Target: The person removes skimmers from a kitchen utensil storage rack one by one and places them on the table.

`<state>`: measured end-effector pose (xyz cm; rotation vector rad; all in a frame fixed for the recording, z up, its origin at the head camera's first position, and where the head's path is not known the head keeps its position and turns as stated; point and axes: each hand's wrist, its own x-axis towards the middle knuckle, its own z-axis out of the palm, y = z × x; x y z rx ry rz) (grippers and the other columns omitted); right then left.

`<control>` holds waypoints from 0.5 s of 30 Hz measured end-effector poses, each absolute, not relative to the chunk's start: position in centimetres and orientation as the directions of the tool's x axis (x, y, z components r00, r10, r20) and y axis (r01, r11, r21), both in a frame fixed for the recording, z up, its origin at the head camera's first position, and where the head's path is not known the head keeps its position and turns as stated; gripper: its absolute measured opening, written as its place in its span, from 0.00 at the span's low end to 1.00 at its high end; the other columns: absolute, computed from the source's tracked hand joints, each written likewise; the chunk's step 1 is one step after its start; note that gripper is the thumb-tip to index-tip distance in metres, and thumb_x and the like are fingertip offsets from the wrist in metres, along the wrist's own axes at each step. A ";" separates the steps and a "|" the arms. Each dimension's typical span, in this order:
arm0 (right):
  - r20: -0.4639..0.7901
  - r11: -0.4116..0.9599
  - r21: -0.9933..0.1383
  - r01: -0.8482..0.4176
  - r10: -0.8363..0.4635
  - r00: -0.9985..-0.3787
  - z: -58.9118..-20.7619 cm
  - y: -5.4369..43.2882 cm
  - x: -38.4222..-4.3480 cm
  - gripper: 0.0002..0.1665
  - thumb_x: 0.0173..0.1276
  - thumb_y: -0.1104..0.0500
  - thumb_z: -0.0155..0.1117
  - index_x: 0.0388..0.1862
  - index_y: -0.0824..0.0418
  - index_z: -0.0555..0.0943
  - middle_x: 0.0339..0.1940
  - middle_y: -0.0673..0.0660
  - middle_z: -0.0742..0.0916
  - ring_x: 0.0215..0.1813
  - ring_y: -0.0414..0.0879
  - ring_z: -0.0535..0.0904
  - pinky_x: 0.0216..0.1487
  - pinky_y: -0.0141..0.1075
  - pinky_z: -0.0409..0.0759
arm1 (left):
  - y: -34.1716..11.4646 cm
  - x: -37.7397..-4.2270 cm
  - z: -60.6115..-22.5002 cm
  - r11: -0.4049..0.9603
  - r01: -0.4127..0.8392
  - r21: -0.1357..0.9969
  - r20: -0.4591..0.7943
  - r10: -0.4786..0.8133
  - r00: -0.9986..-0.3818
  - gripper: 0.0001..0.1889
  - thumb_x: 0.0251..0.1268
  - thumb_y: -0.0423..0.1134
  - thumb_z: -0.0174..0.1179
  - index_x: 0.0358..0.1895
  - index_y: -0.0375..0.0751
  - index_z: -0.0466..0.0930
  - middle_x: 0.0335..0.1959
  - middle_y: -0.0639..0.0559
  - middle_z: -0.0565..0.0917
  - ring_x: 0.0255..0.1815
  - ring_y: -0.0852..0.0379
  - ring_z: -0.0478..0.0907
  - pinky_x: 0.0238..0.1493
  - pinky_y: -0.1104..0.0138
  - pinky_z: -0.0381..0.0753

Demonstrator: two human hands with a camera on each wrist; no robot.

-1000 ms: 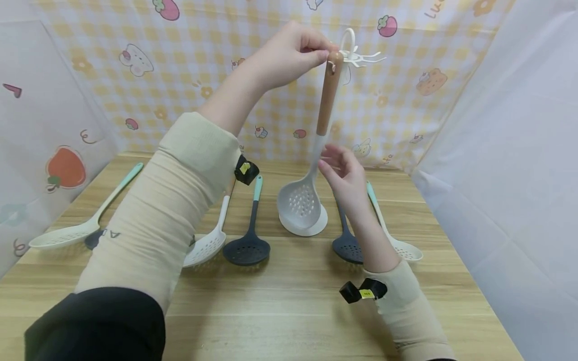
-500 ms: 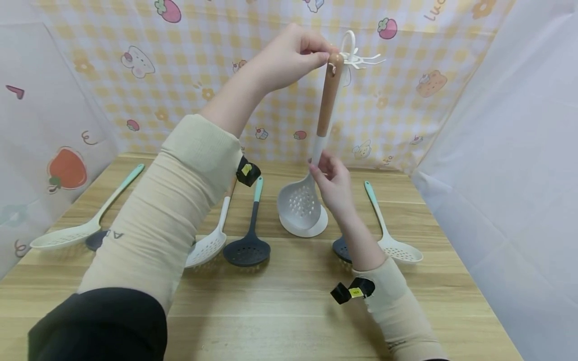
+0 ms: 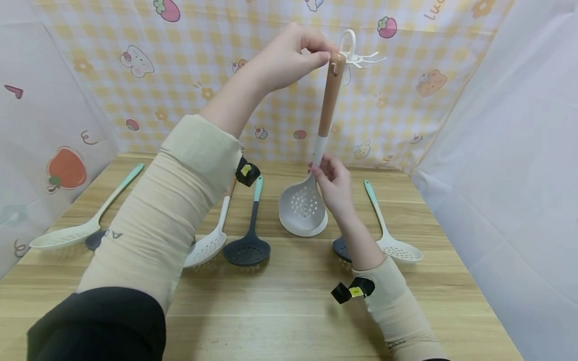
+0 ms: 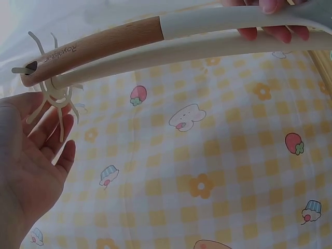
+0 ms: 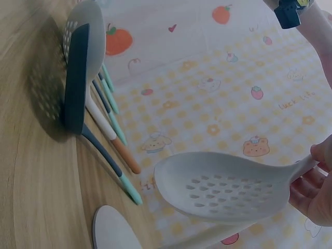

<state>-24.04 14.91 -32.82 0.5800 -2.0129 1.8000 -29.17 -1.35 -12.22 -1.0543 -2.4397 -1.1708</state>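
A pale grey skimmer with a wooden handle stands near upright against a white rotating utensil rack. In the left wrist view, a hook tip shows through the hole at the handle's end. My left hand holds the rack's hooked top beside the handle end, its fingers curled behind the hooks. Lower down, my right hand pinches the skimmer's neck between thumb and fingers. The skimmer's perforated bowl is above the rack's round base, apart from the tabletop.
On the wooden table lie a dark skimmer and a white skimmer left of the rack. Rightward are another dark skimmer and a cream skimmer. A cream skimmer lies far left. Patterned cloth hangs behind.
My right hand has moved left and taken hold of the skimmer's neck. The skimmer's bowl and handle have shifted slightly right, while my left hand has stayed at the rack's top.
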 end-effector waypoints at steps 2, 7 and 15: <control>0.535 0.114 -0.836 -0.537 -0.054 -0.843 -32.3 14.9 -23.4 0.17 0.69 0.74 0.52 0.56 0.79 0.70 0.46 0.74 0.80 0.46 0.54 0.80 0.52 0.37 0.77 | -1.3 -29.1 -12.3 0.449 0.698 0.559 0.490 0.500 -0.714 0.12 0.73 0.39 0.52 0.50 0.41 0.83 0.54 0.54 0.80 0.57 0.60 0.70 0.57 0.69 0.65; 0.530 0.142 -0.835 -0.531 -0.046 -0.846 -31.7 14.9 -22.5 0.15 0.70 0.74 0.51 0.55 0.80 0.70 0.46 0.75 0.80 0.49 0.67 0.77 0.53 0.38 0.77 | -1.2 -28.8 -12.5 0.498 0.679 0.539 0.489 0.471 -0.734 0.13 0.73 0.42 0.53 0.53 0.44 0.82 0.52 0.56 0.79 0.52 0.61 0.69 0.51 0.69 0.67; 0.534 0.141 -0.834 -0.534 -0.042 -0.845 -31.9 15.5 -22.7 0.16 0.71 0.74 0.50 0.55 0.80 0.70 0.47 0.76 0.80 0.50 0.66 0.78 0.56 0.40 0.75 | -0.6 -28.2 -12.5 0.582 0.696 0.419 0.531 0.465 -0.708 0.14 0.73 0.42 0.52 0.52 0.43 0.82 0.51 0.57 0.80 0.47 0.62 0.70 0.48 0.73 0.68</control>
